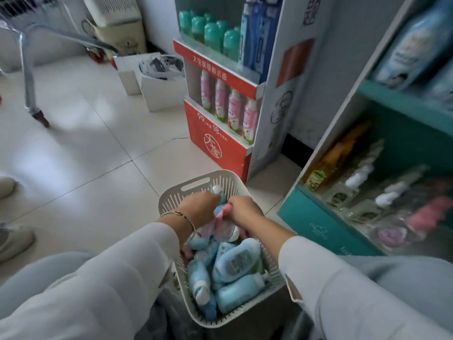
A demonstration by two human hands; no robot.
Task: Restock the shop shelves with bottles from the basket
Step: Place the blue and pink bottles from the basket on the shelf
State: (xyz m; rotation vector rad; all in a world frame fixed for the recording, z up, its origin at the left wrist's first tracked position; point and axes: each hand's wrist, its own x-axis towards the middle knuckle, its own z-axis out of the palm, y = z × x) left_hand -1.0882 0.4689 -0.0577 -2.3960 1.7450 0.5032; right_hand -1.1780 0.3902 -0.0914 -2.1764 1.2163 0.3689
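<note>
Basket (169,201): on the floor directly before the person, between the two forearms.
Bottles (235,262): heaped inside the basket, lying across one another.
Hands: left hand (198,207) and right hand (245,210) side by side over the basket's far end, each gripping into the heap.
Display stand (215,143): on the floor beyond the basket, its tiers holding upright products.
Shelf unit (316,224): right of the basket, near it, products on its lower shelf.
Boxes (159,94): on the floor left of the display stand.
Trolley (28,77): far left, well behind.

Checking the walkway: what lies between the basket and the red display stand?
Only bare floor tile separates the basket and the red display stand, in the head view.
</note>
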